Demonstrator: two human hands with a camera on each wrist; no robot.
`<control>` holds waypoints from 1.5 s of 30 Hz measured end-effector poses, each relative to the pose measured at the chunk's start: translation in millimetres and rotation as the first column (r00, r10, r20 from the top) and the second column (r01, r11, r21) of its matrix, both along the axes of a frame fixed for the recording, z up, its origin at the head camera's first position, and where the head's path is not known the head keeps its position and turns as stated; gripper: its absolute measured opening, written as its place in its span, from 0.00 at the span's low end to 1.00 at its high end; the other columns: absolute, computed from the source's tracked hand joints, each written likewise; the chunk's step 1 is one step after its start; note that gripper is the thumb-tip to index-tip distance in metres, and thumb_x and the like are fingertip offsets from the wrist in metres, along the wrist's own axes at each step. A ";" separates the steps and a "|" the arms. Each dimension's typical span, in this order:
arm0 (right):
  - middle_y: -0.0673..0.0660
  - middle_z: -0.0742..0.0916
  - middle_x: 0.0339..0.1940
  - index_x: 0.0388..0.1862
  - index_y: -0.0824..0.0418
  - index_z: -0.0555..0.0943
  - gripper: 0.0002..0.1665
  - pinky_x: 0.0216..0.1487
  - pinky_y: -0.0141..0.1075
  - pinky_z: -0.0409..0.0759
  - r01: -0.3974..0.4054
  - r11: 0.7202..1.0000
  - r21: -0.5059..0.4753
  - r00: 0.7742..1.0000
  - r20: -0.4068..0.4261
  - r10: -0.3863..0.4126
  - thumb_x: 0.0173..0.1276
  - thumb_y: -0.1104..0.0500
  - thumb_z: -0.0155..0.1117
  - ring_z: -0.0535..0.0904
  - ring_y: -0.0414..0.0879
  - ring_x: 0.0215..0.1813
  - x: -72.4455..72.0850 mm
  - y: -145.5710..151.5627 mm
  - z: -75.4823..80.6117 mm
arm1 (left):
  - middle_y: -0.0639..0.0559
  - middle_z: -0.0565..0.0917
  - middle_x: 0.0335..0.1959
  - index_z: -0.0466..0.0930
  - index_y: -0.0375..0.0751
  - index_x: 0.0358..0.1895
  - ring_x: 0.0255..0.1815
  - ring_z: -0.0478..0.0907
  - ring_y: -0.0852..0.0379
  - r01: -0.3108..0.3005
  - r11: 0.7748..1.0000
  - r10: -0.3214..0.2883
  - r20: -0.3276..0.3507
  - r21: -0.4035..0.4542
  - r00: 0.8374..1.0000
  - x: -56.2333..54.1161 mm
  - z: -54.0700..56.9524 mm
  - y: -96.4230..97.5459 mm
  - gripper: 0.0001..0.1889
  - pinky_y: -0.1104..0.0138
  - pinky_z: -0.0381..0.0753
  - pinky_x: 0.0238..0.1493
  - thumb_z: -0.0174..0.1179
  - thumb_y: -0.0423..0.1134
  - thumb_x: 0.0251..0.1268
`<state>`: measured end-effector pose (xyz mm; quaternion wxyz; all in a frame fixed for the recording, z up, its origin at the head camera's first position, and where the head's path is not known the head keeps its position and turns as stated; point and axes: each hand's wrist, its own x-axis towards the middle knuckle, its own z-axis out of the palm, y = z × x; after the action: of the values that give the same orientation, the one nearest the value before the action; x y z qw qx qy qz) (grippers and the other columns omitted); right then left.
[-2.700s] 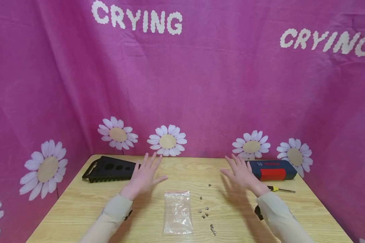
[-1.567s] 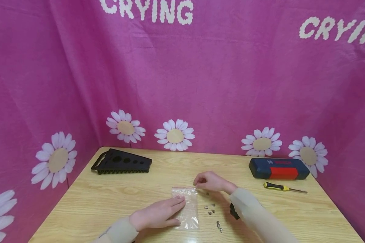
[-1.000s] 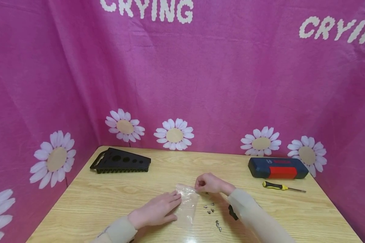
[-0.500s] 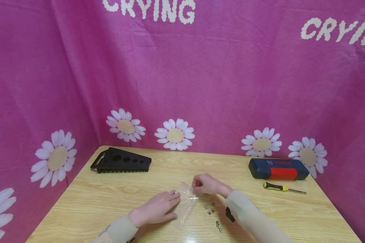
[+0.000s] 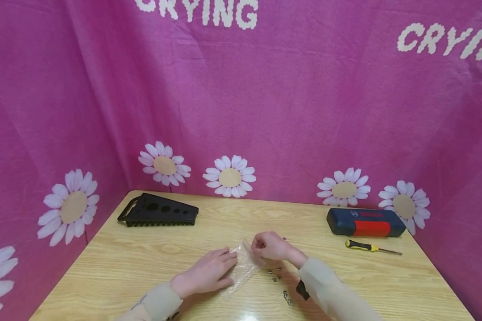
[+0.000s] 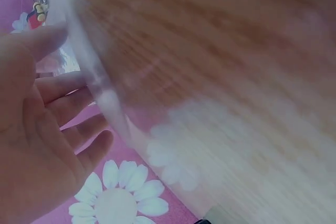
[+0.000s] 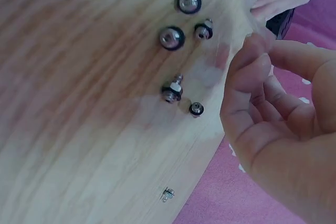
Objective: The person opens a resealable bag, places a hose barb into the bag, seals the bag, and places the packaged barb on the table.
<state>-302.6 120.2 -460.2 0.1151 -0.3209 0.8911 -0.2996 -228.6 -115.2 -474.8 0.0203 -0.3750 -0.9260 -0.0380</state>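
Note:
A clear plastic zip bag lies slanted over the wooden table, between my hands. My left hand rests at its left side, fingers fairly straight and thumb spread away; in the left wrist view the bag's edge runs along the fingertips. My right hand pinches the bag's upper right corner between thumb and index finger, as the right wrist view shows of the same hand. Just right of the bag lie several small metal fittings, some with dark rings, like this fitting in the right wrist view.
A black slotted tool rack lies at the back left of the table. At the back right sits a dark blue and red case, with a yellow and black screwdriver in front. A pink flowered curtain closes off the back and sides.
Both hands have come down from above the table onto the bag. The right hand has taken its upper right corner, and the bag has turned from straight to slanted. The view has shifted slightly.

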 end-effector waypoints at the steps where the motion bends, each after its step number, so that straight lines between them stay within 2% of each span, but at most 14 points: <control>1: 0.54 0.85 0.25 0.31 0.64 0.80 0.03 0.29 0.26 0.73 0.006 1.000 -0.007 1.000 0.012 -0.006 0.65 0.65 0.65 0.74 0.35 0.25 2.0 0.3 -0.1 | 0.45 0.77 0.68 0.75 0.39 0.65 0.70 0.72 0.44 -0.004 1.000 0.004 0.000 0.007 1.000 -0.7 0.0 0.1 0.26 0.52 0.74 0.67 0.60 0.50 0.69; 8: 0.53 0.84 0.27 0.33 0.65 0.80 0.03 0.24 0.29 0.77 0.073 0.995 -0.071 0.990 0.123 -0.064 0.68 0.66 0.62 0.78 0.40 0.25 19.8 0.2 -1.1 | 0.49 0.79 0.65 0.79 0.43 0.60 0.66 0.74 0.47 -0.058 0.998 0.057 0.013 0.036 0.998 -6.9 -1.9 6.2 0.22 0.51 0.77 0.62 0.59 0.51 0.70; 13: 0.53 0.84 0.28 0.34 0.65 0.79 0.03 0.24 0.31 0.80 0.130 0.979 -0.156 0.982 0.155 -0.106 0.67 0.65 0.64 0.80 0.41 0.26 30.7 -1.9 -4.2 | 0.46 0.85 0.55 0.82 0.39 0.51 0.57 0.79 0.48 -0.052 0.989 0.050 0.019 0.139 0.999 -12.0 -0.6 14.4 0.16 0.56 0.79 0.59 0.61 0.46 0.68; 17: 0.54 0.84 0.27 0.34 0.65 0.79 0.03 0.24 0.29 0.80 0.176 0.963 -0.205 0.977 0.154 -0.146 0.66 0.66 0.64 0.80 0.39 0.25 36.1 -3.6 -5.4 | 0.46 0.86 0.45 0.83 0.36 0.44 0.49 0.80 0.49 -0.066 0.968 0.054 0.057 0.242 0.997 -15.1 0.5 19.7 0.11 0.59 0.79 0.55 0.63 0.40 0.66; 20: 0.54 0.83 0.26 0.34 0.66 0.79 0.03 0.25 0.29 0.81 0.208 0.951 -0.227 0.970 0.170 -0.172 0.65 0.67 0.65 0.79 0.38 0.25 38.8 -3.9 -5.4 | 0.45 0.85 0.42 0.84 0.34 0.44 0.46 0.78 0.48 -0.122 0.938 0.089 0.116 0.325 0.989 -16.0 0.4 23.3 0.10 0.59 0.78 0.52 0.64 0.37 0.64; 25: 0.54 0.83 0.26 0.35 0.68 0.80 0.04 0.26 0.32 0.83 0.245 0.935 -0.256 0.959 0.206 -0.195 0.64 0.67 0.66 0.79 0.38 0.24 41.3 -4.0 -3.5 | 0.44 0.83 0.41 0.85 0.34 0.45 0.45 0.74 0.49 -0.243 0.860 0.167 0.202 0.448 0.965 -16.2 1.1 28.8 0.11 0.59 0.77 0.49 0.67 0.34 0.59; 27: 0.54 0.83 0.26 0.35 0.68 0.80 0.05 0.26 0.32 0.83 0.252 0.932 -0.260 0.957 0.209 -0.200 0.64 0.66 0.66 0.80 0.38 0.24 42.3 -4.2 -2.1 | 0.44 0.83 0.39 0.84 0.33 0.43 0.43 0.75 0.50 -0.263 0.832 0.165 0.234 0.489 0.958 -17.1 1.8 31.0 0.09 0.61 0.77 0.47 0.66 0.31 0.59; 30: 0.55 0.84 0.26 0.34 0.68 0.81 0.05 0.26 0.32 0.83 0.255 0.931 -0.261 0.957 0.206 -0.204 0.64 0.66 0.67 0.80 0.38 0.24 43.5 -4.8 -0.7 | 0.45 0.82 0.35 0.79 0.32 0.40 0.38 0.76 0.55 -0.278 0.795 0.123 0.305 0.539 0.944 -18.8 2.5 34.3 0.05 0.68 0.77 0.40 0.61 0.28 0.62; 32: 0.55 0.84 0.26 0.35 0.68 0.81 0.05 0.26 0.31 0.84 0.251 0.931 -0.264 0.958 0.205 -0.200 0.64 0.66 0.67 0.80 0.39 0.25 44.9 -5.6 0.4 | 0.44 0.81 0.32 0.76 0.32 0.39 0.33 0.76 0.57 -0.316 0.758 0.076 0.404 0.571 0.912 -19.2 3.3 36.2 0.02 0.71 0.75 0.34 0.57 0.27 0.65; 34: 0.56 0.85 0.26 0.35 0.69 0.82 0.04 0.27 0.30 0.83 0.243 0.933 -0.267 0.960 0.202 -0.193 0.63 0.66 0.66 0.81 0.39 0.26 46.3 -7.0 1.5 | 0.44 0.80 0.30 0.73 0.32 0.39 0.30 0.76 0.59 -0.373 0.715 0.031 0.506 0.592 0.862 -18.7 4.5 38.0 0.01 0.72 0.73 0.30 0.53 0.27 0.69; 37: 0.58 0.86 0.28 0.36 0.69 0.83 0.05 0.27 0.30 0.84 0.233 0.932 -0.276 0.962 0.206 -0.179 0.63 0.67 0.65 0.81 0.40 0.28 48.9 -8.8 4.3 | 0.45 0.79 0.30 0.70 0.33 0.39 0.28 0.76 0.60 -0.480 0.646 -0.025 0.645 0.593 0.764 -17.4 6.2 40.3 0.04 0.72 0.75 0.29 0.50 0.30 0.74; 41: 0.59 0.88 0.31 0.38 0.68 0.84 0.06 0.29 0.32 0.85 0.229 0.934 -0.274 0.959 0.225 -0.170 0.65 0.65 0.64 0.84 0.43 0.29 50.8 -8.5 7.9 | 0.47 0.78 0.33 0.69 0.33 0.41 0.31 0.78 0.59 -0.590 0.556 -0.083 0.745 0.586 0.662 -16.1 6.5 41.4 0.06 0.68 0.83 0.35 0.49 0.33 0.77; 43: 0.60 0.89 0.33 0.39 0.68 0.85 0.08 0.31 0.36 0.86 0.229 0.935 -0.270 0.957 0.237 -0.166 0.67 0.63 0.64 0.86 0.47 0.30 50.7 -7.5 9.5 | 0.46 0.79 0.35 0.69 0.32 0.43 0.33 0.79 0.60 -0.625 0.519 -0.114 0.771 0.584 0.626 -15.5 6.4 40.9 0.07 0.67 0.85 0.39 0.49 0.34 0.77; 45: 0.61 0.90 0.34 0.41 0.67 0.86 0.11 0.32 0.39 0.87 0.225 0.936 -0.270 0.955 0.249 -0.158 0.68 0.60 0.64 0.87 0.52 0.31 50.3 -6.5 10.5 | 0.46 0.79 0.37 0.69 0.31 0.44 0.34 0.79 0.59 -0.648 0.498 -0.135 0.789 0.577 0.599 -14.9 6.8 39.8 0.07 0.65 0.85 0.42 0.48 0.34 0.77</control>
<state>-252.3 113.8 -449.7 0.1356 -0.2098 0.8447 -0.4734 -243.5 -75.4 -468.0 -0.1853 -0.1031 -0.7570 -0.6180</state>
